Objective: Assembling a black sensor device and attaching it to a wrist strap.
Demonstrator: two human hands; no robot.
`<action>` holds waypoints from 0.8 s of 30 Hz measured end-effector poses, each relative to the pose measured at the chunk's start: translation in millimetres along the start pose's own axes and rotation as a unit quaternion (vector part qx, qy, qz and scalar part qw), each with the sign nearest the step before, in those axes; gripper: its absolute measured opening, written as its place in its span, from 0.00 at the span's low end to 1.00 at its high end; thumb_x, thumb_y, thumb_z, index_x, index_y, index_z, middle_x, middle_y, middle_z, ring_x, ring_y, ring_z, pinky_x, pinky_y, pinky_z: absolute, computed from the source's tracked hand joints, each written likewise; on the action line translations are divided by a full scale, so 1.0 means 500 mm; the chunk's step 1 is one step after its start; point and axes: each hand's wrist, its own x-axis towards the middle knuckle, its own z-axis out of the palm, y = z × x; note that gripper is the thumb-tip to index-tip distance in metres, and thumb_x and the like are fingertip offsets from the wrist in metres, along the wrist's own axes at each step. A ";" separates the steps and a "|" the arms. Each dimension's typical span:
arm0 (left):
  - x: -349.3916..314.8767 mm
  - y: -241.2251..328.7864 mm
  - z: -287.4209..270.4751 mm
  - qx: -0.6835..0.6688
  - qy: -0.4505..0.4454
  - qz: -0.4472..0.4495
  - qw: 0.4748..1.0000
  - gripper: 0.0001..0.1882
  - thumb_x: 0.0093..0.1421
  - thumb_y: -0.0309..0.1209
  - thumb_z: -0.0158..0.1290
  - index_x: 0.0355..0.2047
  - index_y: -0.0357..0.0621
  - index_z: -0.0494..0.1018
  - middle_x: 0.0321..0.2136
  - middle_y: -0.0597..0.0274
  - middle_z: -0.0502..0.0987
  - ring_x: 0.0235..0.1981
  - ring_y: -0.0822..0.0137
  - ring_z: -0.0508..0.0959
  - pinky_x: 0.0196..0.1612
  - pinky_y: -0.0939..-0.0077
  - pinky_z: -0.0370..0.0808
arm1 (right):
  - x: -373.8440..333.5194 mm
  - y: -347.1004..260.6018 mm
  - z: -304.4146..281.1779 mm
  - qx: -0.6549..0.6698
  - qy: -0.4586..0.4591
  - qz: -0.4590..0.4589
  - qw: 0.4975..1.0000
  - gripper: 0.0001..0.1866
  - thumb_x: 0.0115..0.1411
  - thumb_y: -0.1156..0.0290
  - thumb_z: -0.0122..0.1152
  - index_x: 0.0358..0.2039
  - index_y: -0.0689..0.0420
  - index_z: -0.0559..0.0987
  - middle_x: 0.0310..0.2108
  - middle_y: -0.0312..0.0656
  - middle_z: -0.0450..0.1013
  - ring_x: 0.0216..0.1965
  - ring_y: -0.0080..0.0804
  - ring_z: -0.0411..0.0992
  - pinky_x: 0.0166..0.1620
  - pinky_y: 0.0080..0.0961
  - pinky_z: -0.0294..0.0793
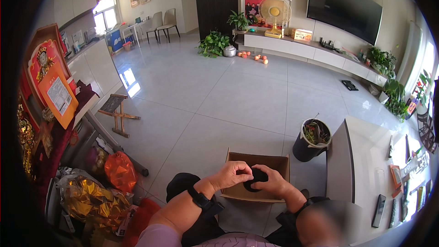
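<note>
My right hand (pixel 273 182) is wrapped round the side of a black rounded object (pixel 257 178); its exact kind cannot be made out. Fingers of my left hand (pixel 233 174) are pinched together at the object's upper left edge, and whatever lies between their tips is too small to tell. Both hands are over an open cardboard box (pixel 238 193) that stands on the floor between my legs. The hands and the black object cover part of the box's inside. A black watch strap (pixel 200 198) is on my left wrist.
A black bin (pixel 307 148) holding plant scraps stands beyond the box, beside a white table (pixel 361 169) with a remote control (pixel 378 210). At left are a folding stool (pixel 120 114), an orange-red bag (pixel 120 172) and gold foil (pixel 93 201). Peaches (pixel 258 57) lie far off.
</note>
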 end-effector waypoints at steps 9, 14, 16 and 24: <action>-0.001 -0.006 -0.003 -0.113 0.023 -0.045 0.992 0.05 0.62 0.31 0.59 0.34 0.44 0.77 0.29 0.72 0.77 0.32 0.81 0.74 0.36 0.84 0.72 | -0.018 0.012 -0.001 0.397 -0.151 0.087 0.901 0.37 0.51 0.74 0.69 0.61 0.61 0.65 0.53 0.42 0.70 0.54 0.30 0.68 0.58 0.30 0.68; 0.017 -0.012 -0.019 -0.120 0.096 -0.080 0.985 0.07 0.64 0.34 0.57 0.37 0.44 0.78 0.28 0.72 0.77 0.28 0.81 0.74 0.31 0.85 0.70 | -0.012 -0.021 -0.032 0.520 -0.142 0.051 0.841 0.36 0.50 0.71 0.67 0.60 0.60 0.65 0.53 0.43 0.69 0.55 0.34 0.68 0.58 0.33 0.68; 0.027 -0.010 -0.018 -0.154 0.105 -0.080 0.979 0.08 0.65 0.32 0.55 0.38 0.41 0.77 0.29 0.69 0.78 0.26 0.78 0.74 0.29 0.83 0.71 | -0.010 -0.028 -0.037 0.580 -0.125 0.049 0.803 0.35 0.51 0.71 0.64 0.60 0.60 0.64 0.52 0.43 0.69 0.54 0.36 0.69 0.58 0.36 0.68; 0.021 0.001 -0.005 -0.164 0.121 -0.132 0.970 0.08 0.63 0.31 0.57 0.38 0.40 0.78 0.26 0.71 0.77 0.24 0.80 0.71 0.28 0.85 0.69 | -0.001 -0.020 -0.032 0.619 -0.062 0.015 0.783 0.32 0.53 0.67 0.62 0.58 0.60 0.64 0.52 0.43 0.68 0.55 0.34 0.67 0.60 0.37 0.66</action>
